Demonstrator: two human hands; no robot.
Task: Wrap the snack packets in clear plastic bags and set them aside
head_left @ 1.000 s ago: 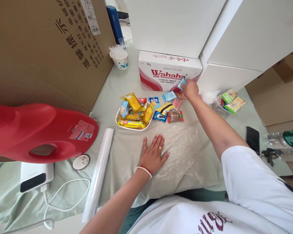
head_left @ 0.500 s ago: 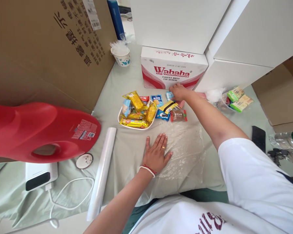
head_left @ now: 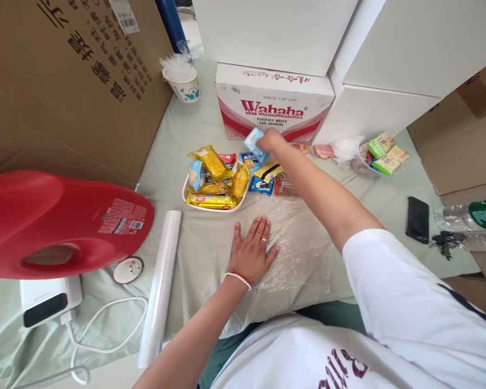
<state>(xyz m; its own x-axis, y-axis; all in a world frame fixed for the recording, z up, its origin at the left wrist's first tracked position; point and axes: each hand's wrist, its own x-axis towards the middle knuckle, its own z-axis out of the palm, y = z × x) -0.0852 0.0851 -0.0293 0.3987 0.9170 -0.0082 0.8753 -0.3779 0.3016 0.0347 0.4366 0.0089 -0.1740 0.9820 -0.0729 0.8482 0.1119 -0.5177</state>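
Observation:
My right hand (head_left: 272, 141) reaches forward over loose snack packets and pinches a small light-blue packet (head_left: 253, 141), lifted just above the others in front of the Wahaha box (head_left: 273, 105). My left hand (head_left: 251, 250) lies flat, fingers spread, on a sheet of clear plastic film (head_left: 303, 248) spread over the pale green cloth. A white dish (head_left: 213, 207) piled with yellow and blue snack packets sits left of the right hand. More packets, blue, yellow and brown (head_left: 263, 183), lie beside the dish.
A roll of clear film (head_left: 160, 286) lies at left. A red plastic jug (head_left: 56, 221), a white device with cable (head_left: 48, 300) and large cardboard boxes stand left. A paper cup (head_left: 184, 86), a bowl of green snacks (head_left: 383, 156), a phone (head_left: 416, 219), keys and a bottle are around.
My right hand moved left from the packets near the box's right corner, set down, then lifted a light-blue packet over the dish side. The left hand stayed flat on the film.

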